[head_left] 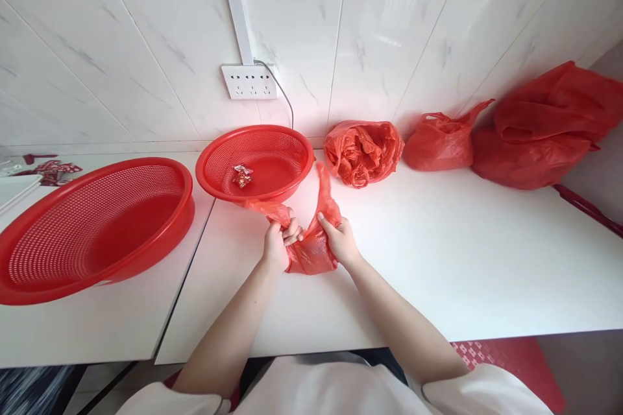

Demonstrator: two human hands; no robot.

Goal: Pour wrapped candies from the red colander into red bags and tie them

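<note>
A small red plastic bag (314, 254) is held between my two hands just above the white table, its two handles pulled apart. My left hand (283, 241) is closed around the left handle, which flops toward the basket behind. On the other side, my right hand (341, 238) pinches the bag near its right handle, thumb on top; that handle sticks up. Something bulges a little in the lower part of the bag, but I cannot make out what. Right behind my hands stands a red mesh basket (292, 187) with a few small wrapped pieces (242, 175) in it.
A larger red basket (187, 189) stands at the left. Along the tiled wall are a heap of crumpled red bags (364, 152), a filled red bag (438, 142) and a bigger red bag (535, 149). A socket strip (249, 82) with a cable is on the wall. The table (467, 259) has a seam at left.
</note>
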